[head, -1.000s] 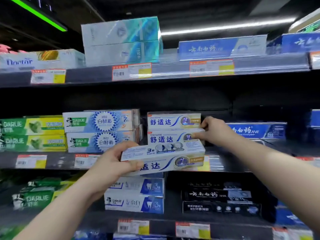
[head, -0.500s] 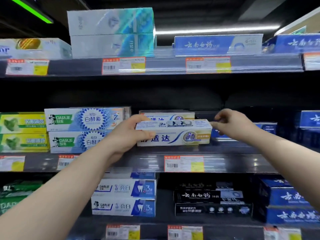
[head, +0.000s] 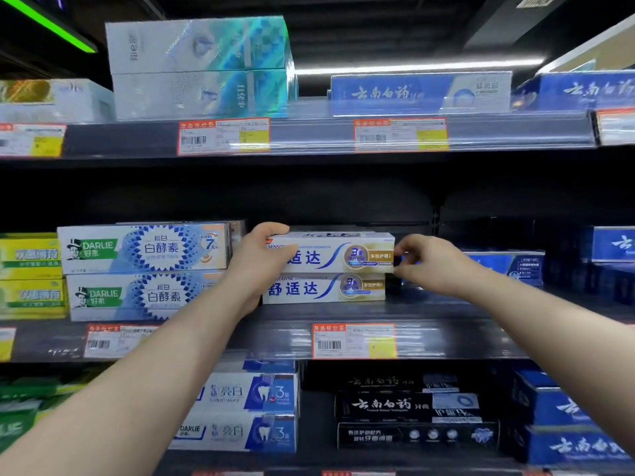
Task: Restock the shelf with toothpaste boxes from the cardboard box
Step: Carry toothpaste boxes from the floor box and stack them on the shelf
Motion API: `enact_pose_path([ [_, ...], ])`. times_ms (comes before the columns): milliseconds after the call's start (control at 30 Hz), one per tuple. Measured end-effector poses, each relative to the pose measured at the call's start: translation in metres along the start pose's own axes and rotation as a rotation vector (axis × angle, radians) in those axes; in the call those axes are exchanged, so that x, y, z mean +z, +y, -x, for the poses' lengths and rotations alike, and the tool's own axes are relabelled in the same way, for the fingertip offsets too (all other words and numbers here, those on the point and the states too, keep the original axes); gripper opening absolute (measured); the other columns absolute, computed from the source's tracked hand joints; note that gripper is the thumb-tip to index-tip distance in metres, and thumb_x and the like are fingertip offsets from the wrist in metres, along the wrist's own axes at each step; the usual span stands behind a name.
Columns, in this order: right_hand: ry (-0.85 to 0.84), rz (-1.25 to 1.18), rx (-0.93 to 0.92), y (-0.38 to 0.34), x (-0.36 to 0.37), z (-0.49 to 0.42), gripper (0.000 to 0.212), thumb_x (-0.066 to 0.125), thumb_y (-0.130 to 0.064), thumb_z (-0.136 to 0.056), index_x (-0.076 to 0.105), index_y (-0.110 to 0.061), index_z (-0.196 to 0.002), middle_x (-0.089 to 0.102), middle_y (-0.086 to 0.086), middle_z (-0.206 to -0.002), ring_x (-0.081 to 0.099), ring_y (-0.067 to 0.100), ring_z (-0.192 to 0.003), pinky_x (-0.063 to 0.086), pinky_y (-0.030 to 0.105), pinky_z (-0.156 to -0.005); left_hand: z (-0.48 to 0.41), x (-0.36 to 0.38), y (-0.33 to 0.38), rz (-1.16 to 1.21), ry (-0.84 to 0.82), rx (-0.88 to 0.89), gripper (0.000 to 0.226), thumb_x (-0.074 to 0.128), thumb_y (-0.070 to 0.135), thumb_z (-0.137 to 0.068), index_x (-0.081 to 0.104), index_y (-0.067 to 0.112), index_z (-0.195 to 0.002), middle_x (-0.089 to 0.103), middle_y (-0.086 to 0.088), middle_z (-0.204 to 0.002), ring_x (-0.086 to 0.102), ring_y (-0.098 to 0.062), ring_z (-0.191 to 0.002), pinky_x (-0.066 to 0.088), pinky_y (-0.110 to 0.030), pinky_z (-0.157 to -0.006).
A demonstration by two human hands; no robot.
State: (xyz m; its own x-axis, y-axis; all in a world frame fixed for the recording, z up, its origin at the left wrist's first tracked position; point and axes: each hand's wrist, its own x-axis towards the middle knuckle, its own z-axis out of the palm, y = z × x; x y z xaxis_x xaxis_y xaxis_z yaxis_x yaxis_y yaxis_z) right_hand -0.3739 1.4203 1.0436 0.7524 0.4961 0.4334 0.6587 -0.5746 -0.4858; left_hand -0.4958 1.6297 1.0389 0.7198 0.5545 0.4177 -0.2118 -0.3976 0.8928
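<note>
A white and gold toothpaste box [head: 343,254] lies on top of a matching box [head: 326,289] on the middle shelf [head: 429,317]. My left hand [head: 261,262] grips the upper box at its left end, thumb across the front. My right hand [head: 429,264] pinches that box's right end with its fingertips. The upper box sits slightly to the right of the one beneath it. The cardboard box is out of view.
White and blue Darlie boxes [head: 144,269] stand stacked just left of my left hand. Blue boxes [head: 508,267] sit to the right, behind my right hand. The upper shelf [head: 309,135] hangs well above. Black and blue boxes [head: 409,417] fill the shelf below.
Both hands carried the toothpaste box up from in front of the shelf edge and set it on top of the matching box. The camera came closer to the shelf.
</note>
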Motion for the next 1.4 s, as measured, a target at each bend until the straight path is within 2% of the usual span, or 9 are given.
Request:
enact_pose_path([
  [233,-0.053,-0.038,-0.040,-0.004,0.007,-0.005,0.027,0.065,-0.033,-0.078,0.067,-0.018,-0.100,0.071,0.002,-0.092,0.064,0.018,-0.088,0.052,0.035,-0.086,-0.002,0.004,-0.005,-0.277,0.158,0.009,0.073,0.062,0.016,-0.083,0.021,0.020,-0.144,0.047,-0.010,-0.138,0.054,-0.028,-0.118,0.046,-0.044,-0.100],
  [367,-0.027,0.045,-0.064,-0.006,0.008,-0.005,0.029,0.059,-0.044,-0.083,0.070,-0.017,-0.086,0.064,0.000,-0.074,0.059,0.018,-0.077,0.048,0.031,-0.073,0.001,0.000,-0.005,-0.359,0.112,-0.061,0.046,0.056,0.007,-0.085,0.039,0.009,-0.128,0.063,-0.011,-0.113,0.062,-0.029,-0.099,0.053,-0.040,-0.084],
  [533,-0.014,0.093,-0.061,-0.010,0.010,-0.003,0.034,0.058,-0.043,-0.085,0.067,-0.013,-0.072,0.059,0.001,-0.063,0.052,0.015,-0.063,0.040,0.029,-0.058,-0.002,0.002,-0.003,-0.312,0.092,-0.076,0.028,0.052,0.003,-0.085,0.050,0.009,-0.112,0.065,-0.013,-0.108,0.063,-0.029,-0.095,0.055,-0.040,-0.078],
  [700,-0.008,0.045,-0.045,-0.012,0.012,-0.002,0.035,0.059,-0.040,-0.085,0.068,-0.008,-0.073,0.070,0.010,-0.078,0.064,0.024,-0.076,0.050,0.033,-0.068,0.001,0.002,-0.003,-0.301,0.081,-0.078,0.031,0.053,0.003,-0.086,0.050,0.009,-0.116,0.064,-0.013,-0.110,0.062,-0.027,-0.095,0.049,-0.028,-0.063],
  [833,-0.007,0.048,-0.045,-0.013,0.012,-0.001,0.036,0.059,-0.040,-0.084,0.069,-0.007,-0.073,0.072,0.014,-0.082,0.065,0.027,-0.082,0.052,0.036,-0.070,0.004,0.001,-0.004,-0.281,0.089,-0.082,0.026,0.054,0.001,-0.084,0.053,0.008,-0.109,0.065,-0.014,-0.110,0.062,-0.029,-0.097,0.053,-0.037,-0.078],
  [1100,-0.010,0.040,-0.030,-0.012,0.014,-0.003,0.035,0.058,-0.037,-0.086,0.069,-0.004,-0.076,0.072,0.014,-0.082,0.067,0.028,-0.083,0.053,0.038,-0.075,0.003,0.002,-0.005,-0.311,0.116,-0.073,0.033,0.057,0.003,-0.083,0.048,0.007,-0.115,0.063,-0.014,-0.112,0.061,-0.029,-0.098,0.053,-0.041,-0.085],
  [1200,-0.017,0.051,-0.015,-0.012,0.014,-0.003,0.034,0.057,-0.038,-0.086,0.069,-0.007,-0.077,0.072,0.012,-0.083,0.067,0.026,-0.083,0.053,0.037,-0.075,0.003,0.003,-0.005,-0.320,0.108,-0.051,0.049,0.059,0.004,-0.083,0.040,0.009,-0.127,0.062,-0.010,-0.115,0.060,-0.025,-0.097,0.049,-0.033,-0.079],
  [1300,-0.021,0.059,-0.002,-0.013,0.013,-0.002,0.030,0.057,-0.040,-0.086,0.070,-0.013,-0.084,0.072,0.006,-0.085,0.066,0.022,-0.084,0.054,0.036,-0.078,0.003,0.002,-0.007,-0.291,0.081,-0.028,0.088,0.070,0.014,-0.077,0.015,0.014,-0.145,0.057,-0.009,-0.128,0.058,-0.027,-0.110,0.048,-0.040,-0.096],
  [1400,0.003,0.080,0.000,-0.015,0.010,0.003,0.031,0.059,-0.044,-0.083,0.067,-0.022,-0.102,0.070,-0.002,-0.093,0.062,0.017,-0.089,0.051,0.032,-0.078,0.010,0.001,-0.004,-0.299,0.054,0.062,0.108,0.075,0.024,-0.074,-0.003,0.023,-0.148,0.029,-0.007,-0.152,0.038,-0.025,-0.134,0.032,-0.039,-0.112],
])
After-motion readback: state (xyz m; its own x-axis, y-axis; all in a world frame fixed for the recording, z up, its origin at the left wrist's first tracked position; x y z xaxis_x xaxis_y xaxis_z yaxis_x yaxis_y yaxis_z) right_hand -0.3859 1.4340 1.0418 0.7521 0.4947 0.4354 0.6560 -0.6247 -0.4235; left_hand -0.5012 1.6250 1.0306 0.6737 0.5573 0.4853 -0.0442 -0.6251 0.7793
